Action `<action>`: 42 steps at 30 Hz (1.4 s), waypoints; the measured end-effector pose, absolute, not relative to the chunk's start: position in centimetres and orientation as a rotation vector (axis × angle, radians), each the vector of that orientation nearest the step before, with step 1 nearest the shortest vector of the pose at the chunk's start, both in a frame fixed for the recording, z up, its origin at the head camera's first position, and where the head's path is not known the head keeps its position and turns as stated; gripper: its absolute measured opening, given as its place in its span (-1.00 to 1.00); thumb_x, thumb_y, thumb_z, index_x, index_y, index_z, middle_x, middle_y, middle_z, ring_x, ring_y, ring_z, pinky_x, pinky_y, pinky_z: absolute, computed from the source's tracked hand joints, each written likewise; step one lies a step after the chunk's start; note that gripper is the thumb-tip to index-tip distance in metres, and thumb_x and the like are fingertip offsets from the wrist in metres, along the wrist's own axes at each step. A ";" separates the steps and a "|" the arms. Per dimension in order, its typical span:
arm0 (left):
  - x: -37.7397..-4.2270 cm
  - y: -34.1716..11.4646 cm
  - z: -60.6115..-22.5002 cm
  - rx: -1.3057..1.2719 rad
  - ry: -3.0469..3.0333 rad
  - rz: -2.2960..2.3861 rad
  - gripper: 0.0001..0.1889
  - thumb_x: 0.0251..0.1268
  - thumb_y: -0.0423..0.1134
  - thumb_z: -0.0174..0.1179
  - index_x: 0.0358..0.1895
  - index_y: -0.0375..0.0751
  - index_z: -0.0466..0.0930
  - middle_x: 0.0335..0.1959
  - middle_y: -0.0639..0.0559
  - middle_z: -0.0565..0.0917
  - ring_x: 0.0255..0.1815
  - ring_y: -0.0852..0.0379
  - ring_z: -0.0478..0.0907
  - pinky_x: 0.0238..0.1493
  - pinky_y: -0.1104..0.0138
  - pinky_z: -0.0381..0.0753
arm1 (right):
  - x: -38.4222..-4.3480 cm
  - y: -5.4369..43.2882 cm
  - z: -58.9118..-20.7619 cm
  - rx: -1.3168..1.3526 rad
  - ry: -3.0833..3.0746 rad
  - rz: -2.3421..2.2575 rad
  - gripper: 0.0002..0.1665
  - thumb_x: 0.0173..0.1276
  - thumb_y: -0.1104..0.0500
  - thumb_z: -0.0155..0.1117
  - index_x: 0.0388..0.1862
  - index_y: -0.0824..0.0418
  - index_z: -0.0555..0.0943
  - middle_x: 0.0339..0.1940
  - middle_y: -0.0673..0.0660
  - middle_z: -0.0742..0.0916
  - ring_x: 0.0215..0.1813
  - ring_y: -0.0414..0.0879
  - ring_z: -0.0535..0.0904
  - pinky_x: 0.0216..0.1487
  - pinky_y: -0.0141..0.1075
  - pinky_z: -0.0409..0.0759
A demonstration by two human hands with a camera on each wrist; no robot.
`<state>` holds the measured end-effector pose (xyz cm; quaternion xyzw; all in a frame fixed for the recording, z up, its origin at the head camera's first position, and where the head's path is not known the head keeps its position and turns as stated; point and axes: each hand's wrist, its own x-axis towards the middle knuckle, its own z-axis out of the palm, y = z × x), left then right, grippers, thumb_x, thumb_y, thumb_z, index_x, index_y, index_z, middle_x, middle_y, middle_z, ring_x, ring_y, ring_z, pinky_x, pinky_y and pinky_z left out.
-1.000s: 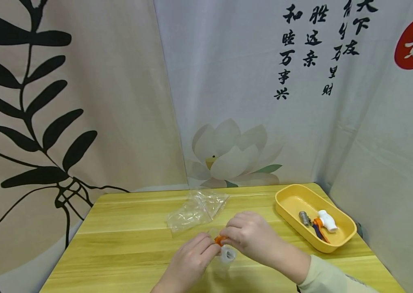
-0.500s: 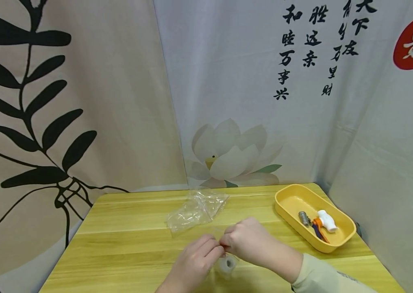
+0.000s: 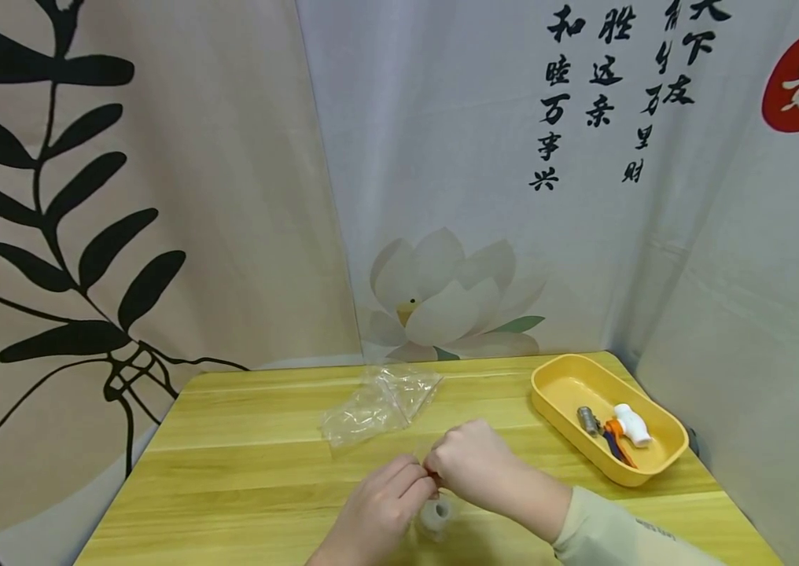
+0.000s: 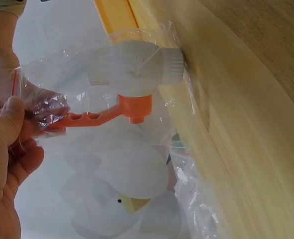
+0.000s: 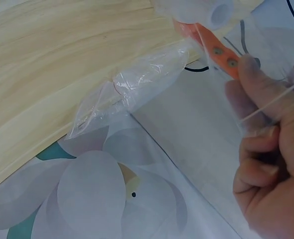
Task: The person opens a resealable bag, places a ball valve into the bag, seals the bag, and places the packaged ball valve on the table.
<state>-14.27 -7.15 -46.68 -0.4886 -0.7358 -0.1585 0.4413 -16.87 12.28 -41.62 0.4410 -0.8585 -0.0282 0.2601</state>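
A clear zip bag (image 4: 62,64) with a red seal line surrounds a white plastic ball valve (image 4: 132,67) that has an orange lever handle (image 4: 94,118). My left hand (image 3: 381,507) pinches the bag's edge by the seal between thumb and fingers. On the other side my right hand (image 3: 473,464) grips the far end of the handle; bag film lies over its thumb and fingertip in the right wrist view. From the head view the valve's round white end (image 3: 436,515) shows below the hands, while the handle is hidden behind the fingers.
A second crumpled clear bag (image 3: 374,409) lies behind the hands on the wooden table (image 3: 230,472). At the right stands a yellow tray (image 3: 562,424), holding a grey cylinder (image 3: 587,421) and a white fitting (image 3: 631,426) with orange and blue parts. A printed curtain hangs behind.
The valve has sunk a little toward the table edge nearest me. Its orange handle, visible between my hands a second ago, is now covered by the fingers. My right wrist has shifted slightly left.
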 end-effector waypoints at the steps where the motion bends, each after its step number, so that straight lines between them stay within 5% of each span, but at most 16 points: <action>1: -14.3 -7.1 -46.7 -1.212 -1.824 -0.396 -0.81 0.59 -0.32 0.13 -0.19 -0.21 0.73 -0.20 0.10 0.75 -0.14 0.23 0.62 -0.04 0.59 0.65 | -16.9 12.3 -41.6 1.195 -2.340 -0.069 -0.58 -0.12 -0.01 0.72 -0.78 -0.18 0.55 -0.74 -0.28 0.54 -0.64 -0.44 0.16 -0.66 -0.53 0.05; 7: -14.3 -7.2 -46.8 -1.192 -1.844 -0.383 -0.80 0.61 -0.36 0.12 -0.23 -0.18 0.72 -0.26 0.13 0.71 -0.18 0.24 0.59 -0.07 0.59 0.63 | -16.7 12.7 -41.0 1.185 -2.431 0.073 -0.81 -0.07 -0.09 0.71 -0.45 -0.23 0.83 -0.46 -0.30 0.82 -0.47 -0.43 0.65 -0.53 -0.58 0.44; 13: -14.1 -7.3 -46.9 -1.157 -1.912 -0.396 -0.81 0.34 -0.54 0.25 -0.29 -0.13 0.66 -0.30 0.17 0.64 -0.17 0.27 0.57 -0.07 0.61 0.63 | -16.4 13.8 -40.8 1.159 -2.290 0.311 -0.79 0.09 0.07 0.72 -0.29 -0.08 0.86 -0.35 -0.21 0.86 -0.36 -0.36 0.72 -0.39 -0.59 0.59; 19: -13.9 -7.2 -46.9 -1.086 -1.968 -0.402 -0.88 0.23 -0.44 0.27 -0.26 -0.14 0.66 -0.29 0.15 0.65 -0.21 0.27 0.58 -0.08 0.57 0.65 | -15.7 15.1 -40.8 1.087 -2.278 0.508 -0.89 0.30 0.14 0.61 -0.23 0.05 0.82 -0.18 -0.05 0.84 -0.16 -0.20 0.77 -0.18 -0.41 0.75; 21: -13.9 -7.2 -46.8 -1.047 -1.996 -0.414 -0.90 0.23 -0.43 0.28 -0.25 -0.16 0.67 -0.29 0.15 0.66 -0.22 0.27 0.58 -0.09 0.55 0.65 | -15.2 15.5 -40.8 1.069 -2.337 0.511 -0.84 0.29 0.06 0.62 -0.20 0.03 0.83 -0.09 0.00 0.84 -0.07 -0.13 0.79 -0.11 -0.31 0.79; 24: -13.9 -7.1 -46.7 -0.989 -2.026 -0.427 -0.88 0.50 -0.36 0.17 -0.25 -0.17 0.68 -0.31 0.14 0.67 -0.23 0.26 0.58 -0.13 0.55 0.65 | -14.7 15.6 -40.9 1.048 -2.398 0.471 -0.72 0.22 -0.06 0.65 -0.15 0.00 0.83 -0.01 0.04 0.86 0.00 -0.08 0.81 -0.05 -0.20 0.83; 28: -14.0 -6.8 -46.7 -0.938 -2.005 -0.409 -0.72 0.67 -0.24 0.04 -0.27 -0.17 0.67 -0.34 0.15 0.67 -0.28 0.26 0.59 -0.19 0.57 0.64 | -14.6 15.3 -41.3 1.046 -2.412 0.442 -0.73 0.20 -0.03 0.67 -0.17 0.01 0.84 -0.11 -0.04 0.88 -0.09 -0.14 0.80 -0.10 -0.27 0.81; 34: -14.0 -6.6 -46.6 -0.890 -2.018 -0.386 -0.82 0.51 -0.23 0.15 -0.29 -0.14 0.67 -0.38 0.17 0.69 -0.31 0.27 0.58 -0.25 0.56 0.64 | -15.0 14.7 -41.9 1.036 -2.382 0.373 -0.85 0.16 0.05 0.69 -0.34 -0.03 0.84 -0.34 -0.20 0.85 -0.28 -0.27 0.71 -0.23 -0.41 0.69; 42: -13.7 -6.8 -46.4 -0.869 -2.060 -0.372 -0.88 0.43 -0.23 0.18 -0.27 -0.12 0.68 -0.37 0.18 0.71 -0.30 0.27 0.59 -0.26 0.54 0.64 | -15.4 14.3 -42.3 1.033 -2.326 0.319 -0.84 0.11 0.05 0.71 -0.40 -0.03 0.83 -0.39 -0.21 0.83 -0.33 -0.28 0.68 -0.26 -0.43 0.65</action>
